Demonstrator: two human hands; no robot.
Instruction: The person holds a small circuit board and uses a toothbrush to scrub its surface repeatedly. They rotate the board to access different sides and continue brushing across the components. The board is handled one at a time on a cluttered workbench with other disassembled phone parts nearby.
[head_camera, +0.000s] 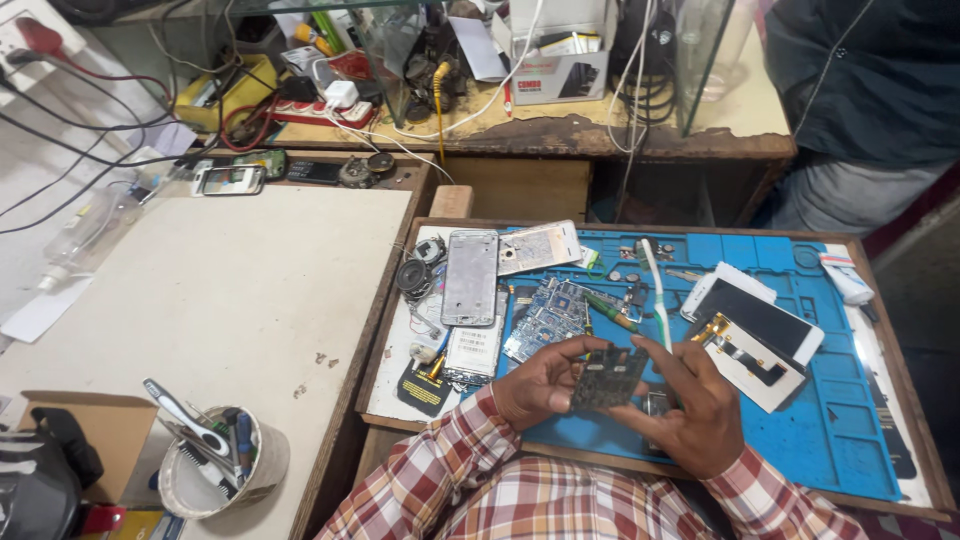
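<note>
Hands (620, 400) over blue mat (830, 420), cluttered bench (220, 290)

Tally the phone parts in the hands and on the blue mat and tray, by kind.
Circuit boards: 2, one dark board held between left hand and right hand, one blue board on the blue mat.
Metal phone frames: 1.
Phones or screens with pale faces: 3.
White toothbrush: 1.
Total: 7.

board (607, 377) between hands | mat (840, 420) beneath | tool cup (225, 465) far left
</note>
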